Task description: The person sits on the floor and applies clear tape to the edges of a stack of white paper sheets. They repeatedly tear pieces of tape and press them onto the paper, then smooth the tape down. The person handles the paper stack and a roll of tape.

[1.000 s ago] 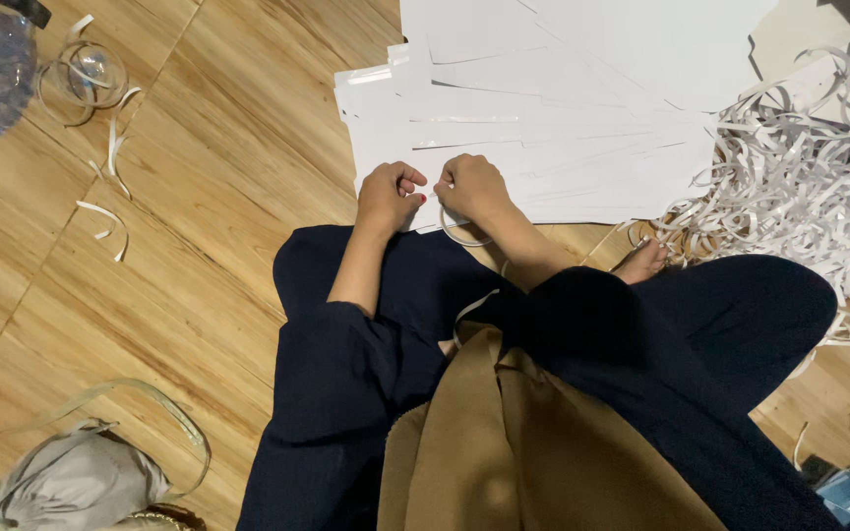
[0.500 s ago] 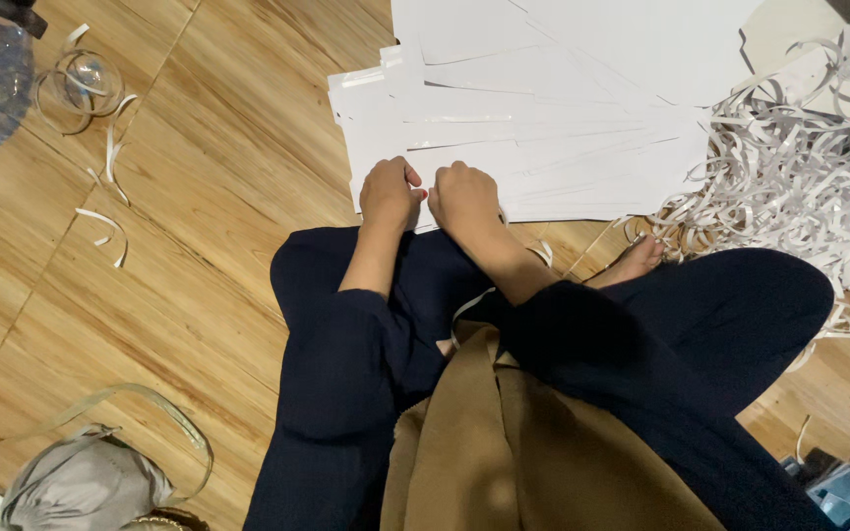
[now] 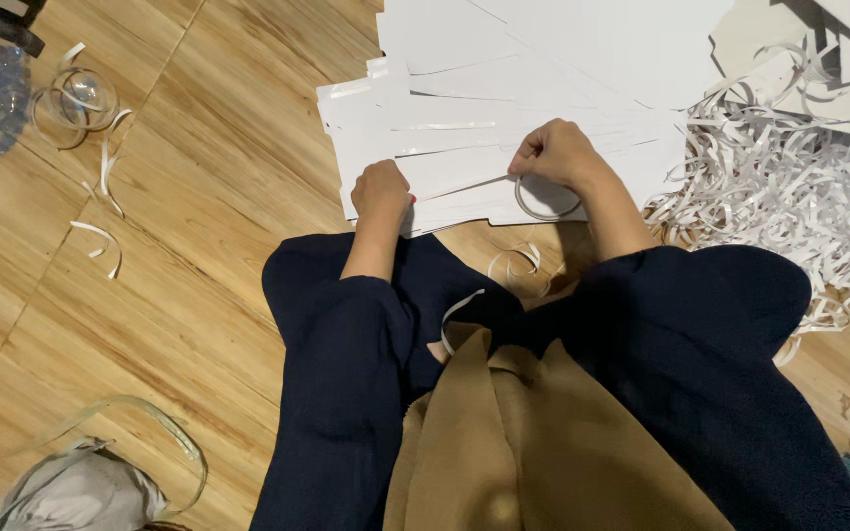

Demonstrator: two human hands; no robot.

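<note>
The right hand [image 3: 555, 152] has its fingers pinched on a thin strip [image 3: 464, 187] running left toward the left hand [image 3: 381, 189], whose fingers are curled down on the paper stack [image 3: 425, 128] (strip's axis lies left-right) on the floor [image 3: 199, 197].

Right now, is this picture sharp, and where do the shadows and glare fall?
Head view: mostly sharp, evenly lit from above; the white sheets are nearly washed out; soft shadow lies under the right hand and beside the shredded strips; the left hand shows no motion blur; the dark trousers lose detail.
</note>
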